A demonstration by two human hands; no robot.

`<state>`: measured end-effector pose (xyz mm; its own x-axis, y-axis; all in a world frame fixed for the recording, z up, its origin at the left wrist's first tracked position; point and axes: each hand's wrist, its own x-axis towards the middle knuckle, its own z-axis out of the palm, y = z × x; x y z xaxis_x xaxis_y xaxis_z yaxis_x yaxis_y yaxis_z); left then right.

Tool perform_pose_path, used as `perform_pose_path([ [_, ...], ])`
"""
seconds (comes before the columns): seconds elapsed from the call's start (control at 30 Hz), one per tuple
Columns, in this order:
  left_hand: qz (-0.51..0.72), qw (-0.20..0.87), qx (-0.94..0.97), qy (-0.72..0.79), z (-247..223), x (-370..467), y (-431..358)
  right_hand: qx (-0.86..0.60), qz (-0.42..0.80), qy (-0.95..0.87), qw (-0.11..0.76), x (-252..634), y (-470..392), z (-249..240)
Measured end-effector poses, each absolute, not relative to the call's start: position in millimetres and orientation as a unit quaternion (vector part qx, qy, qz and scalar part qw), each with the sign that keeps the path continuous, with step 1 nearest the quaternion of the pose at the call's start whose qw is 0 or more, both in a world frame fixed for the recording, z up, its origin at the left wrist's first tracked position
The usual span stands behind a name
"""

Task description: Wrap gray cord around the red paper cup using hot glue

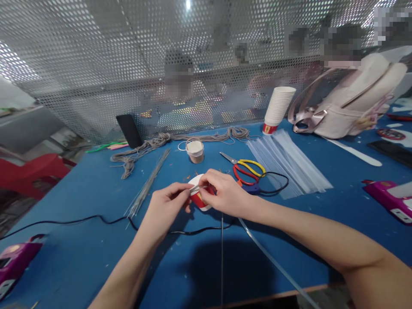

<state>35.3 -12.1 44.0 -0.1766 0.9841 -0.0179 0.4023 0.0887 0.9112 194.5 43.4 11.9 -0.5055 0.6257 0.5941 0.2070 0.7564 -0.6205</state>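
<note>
- Head view, only 1 here; risks first. Paper cup (197, 200) is up between my 2 hands, tipped over, above the blue table (106, 189). Its wall is thin, so squeezing too hard would likely crease it or bend the rim.
- Uneven pull between my left hand (168, 205) and right hand (228, 194) could twist the cup out of my fingertips; not much of it is gripped.
- Thin wire (222, 262) and clear strip (272, 254) run from near my right forearm toward the table's near edge. A sleeve-free arm could drag either. Can't tell if they connect to the cup.
- Black cable (193, 232) crosses below my hands; a wrist could snag it.
- Blue tool (251, 189) with an orange tip sits just beyond my right hand, scissors (237, 162) behind it. Swinging right carelessly might knock them.
- Grip, left: thumb and index pressed together on the cup's rim, hardly any gap, other fingers curled beneath.
- Grip, right: thumb and fingertips pinching at the same rim, close to the left tips. Can't tell if something thin is caught there too.
</note>
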Motion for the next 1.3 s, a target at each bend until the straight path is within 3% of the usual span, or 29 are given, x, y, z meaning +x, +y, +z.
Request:
perform_pose_path([
  [0.33,0.419,0.350,0.538,0.642,40.3,34.7,-15.7,-0.238,0.181,-0.860,0.413,195.5,40.8,8.7],
  [1.3,0.415,0.317,0.564,0.640,34.7,34.6,-18.6,-0.265,0.193,-0.851,0.410,194.3,37.7,10.4],
])
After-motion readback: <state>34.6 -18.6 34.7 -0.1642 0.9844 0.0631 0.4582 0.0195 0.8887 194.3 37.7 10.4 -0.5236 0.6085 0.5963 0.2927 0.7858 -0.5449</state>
